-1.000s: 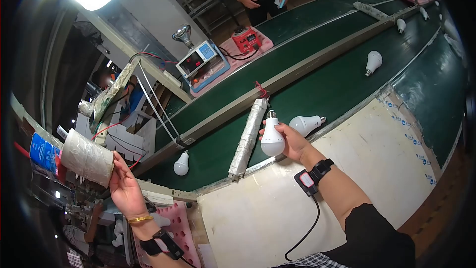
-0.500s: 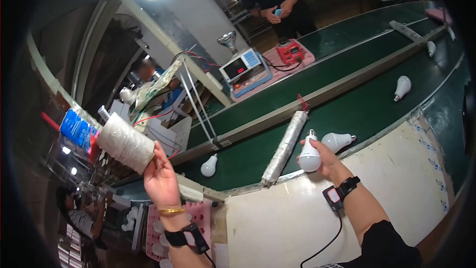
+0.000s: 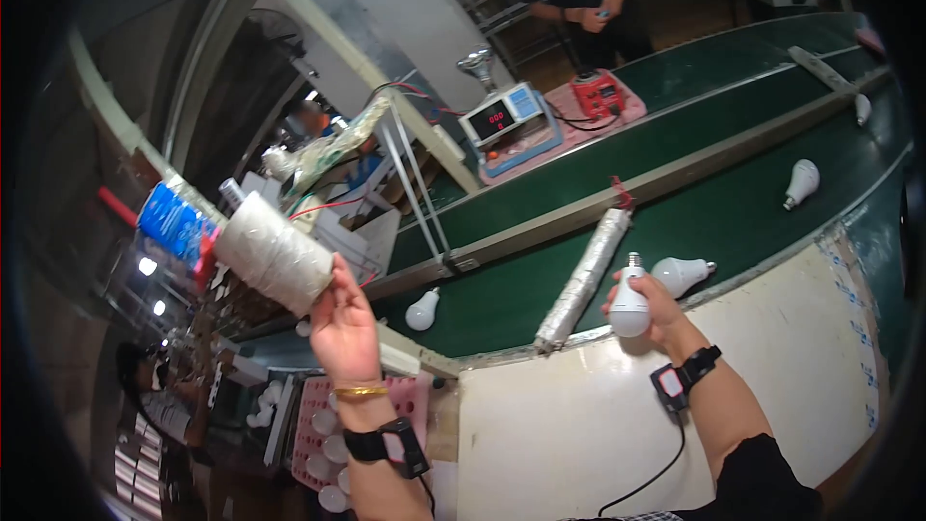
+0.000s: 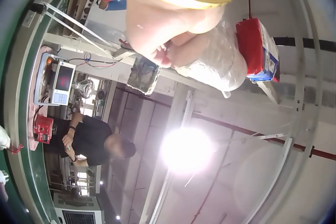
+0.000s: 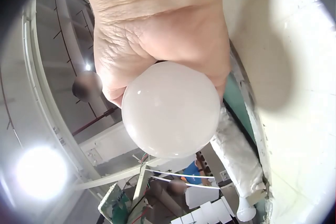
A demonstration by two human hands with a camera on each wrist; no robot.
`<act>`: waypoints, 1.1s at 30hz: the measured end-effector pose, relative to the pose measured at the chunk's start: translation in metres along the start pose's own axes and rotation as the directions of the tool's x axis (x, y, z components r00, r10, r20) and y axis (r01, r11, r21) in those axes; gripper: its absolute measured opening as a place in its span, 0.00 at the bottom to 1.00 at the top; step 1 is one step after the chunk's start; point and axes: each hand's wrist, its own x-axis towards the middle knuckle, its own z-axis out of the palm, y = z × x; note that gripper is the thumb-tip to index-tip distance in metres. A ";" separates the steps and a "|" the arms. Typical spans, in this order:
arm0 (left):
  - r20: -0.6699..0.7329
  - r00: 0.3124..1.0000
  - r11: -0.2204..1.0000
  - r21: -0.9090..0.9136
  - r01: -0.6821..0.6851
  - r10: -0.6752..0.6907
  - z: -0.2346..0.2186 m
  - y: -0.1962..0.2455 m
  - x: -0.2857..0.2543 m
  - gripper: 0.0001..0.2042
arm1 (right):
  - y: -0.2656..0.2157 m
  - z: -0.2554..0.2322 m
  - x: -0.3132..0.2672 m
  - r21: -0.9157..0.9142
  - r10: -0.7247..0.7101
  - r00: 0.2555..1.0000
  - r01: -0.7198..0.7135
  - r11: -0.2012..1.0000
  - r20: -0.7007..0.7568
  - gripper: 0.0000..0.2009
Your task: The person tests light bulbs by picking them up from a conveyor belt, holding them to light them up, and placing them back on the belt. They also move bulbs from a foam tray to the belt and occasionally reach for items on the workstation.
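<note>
My left hand (image 3: pixel 349 342), palm up, holds the right end of a white plastic-wrapped cylinder (image 3: pixel 275 256), its thumb at the lower edge. In the left wrist view the fingertips curl in against that cylinder (image 4: pixel 218 61). A white LED bulb (image 3: pixel 630 311) is gripped in my right hand (image 3: pixel 666 307), metal screw base up and round dome down. The dome (image 5: pixel 170 109) fills the middle of the right wrist view and hides the fingers. Just behind this hand, a second bulb (image 3: pixel 681 275) lies on the green belt (image 3: pixel 482 314).
A silver-wrapped bar (image 3: pixel 584 280) crosses the belt left of my right hand. Other bulbs (image 3: pixel 422 311) (image 3: pixel 802 183) lie on the belt. Beyond the rail stand a meter (image 3: pixel 506 121) and a red device (image 3: pixel 598 95). A blue can (image 3: pixel 176 222) adjoins the cylinder. A person (image 3: pixel 579 0) stands opposite.
The head view has swung left, so the whole scene sits further right in it. Both hands keep their hold, the left on the cylinder, the right on the bulb.
</note>
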 end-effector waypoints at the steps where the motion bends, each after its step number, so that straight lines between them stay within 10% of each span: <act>1: -0.026 1.000 1.000 0.000 0.008 -0.008 0.003 -0.001 -0.002 0.22 | -0.001 0.002 -0.001 -0.003 -0.013 1.000 0.013 1.000 -0.009 0.15; 7: -0.171 0.983 0.972 0.234 -0.024 0.066 0.023 -0.030 -0.031 0.20 | -0.001 0.010 -0.007 -0.065 0.026 0.999 -0.028 0.997 -0.040 0.16; 10: -0.107 0.963 0.917 0.294 0.269 -0.248 -0.002 -0.047 -0.096 0.20 | -0.001 0.005 -0.006 0.016 0.024 1.000 -0.024 1.000 0.000 0.16; 11: -0.141 0.918 0.813 0.428 0.395 -0.372 -0.019 -0.051 -0.125 0.19 | -0.001 0.005 -0.007 0.018 0.025 1.000 -0.025 1.000 0.003 0.16; 13: -0.370 0.790 0.179 0.844 0.506 -0.489 -0.035 -0.058 -0.184 0.20 | -0.001 0.008 -0.007 -0.027 0.016 1.000 -0.017 0.999 -0.025 0.16; 15: -0.362 0.785 -0.332 0.919 0.211 -0.503 -0.057 -0.035 -0.236 0.20 | 0.003 0.009 -0.002 -0.008 0.018 1.000 -0.018 1.000 0.006 0.16; 19: -0.053 0.862 -0.737 0.547 -0.398 -0.505 -0.091 0.028 -0.334 0.12 | 0.003 0.002 -0.005 0.036 0.037 0.998 -0.039 0.999 0.055 0.16; 21: -0.330 0.903 -0.703 0.709 0.045 -0.275 -0.086 0.036 -0.361 0.17 | 0.002 0.005 -0.007 -0.041 0.047 0.998 -0.046 0.998 0.040 0.18; 33: -0.234 0.948 -0.773 0.634 -0.021 -0.218 -0.094 0.031 -0.375 0.19 | 0.003 0.015 -0.010 -0.161 0.032 0.999 -0.030 0.987 0.009 0.18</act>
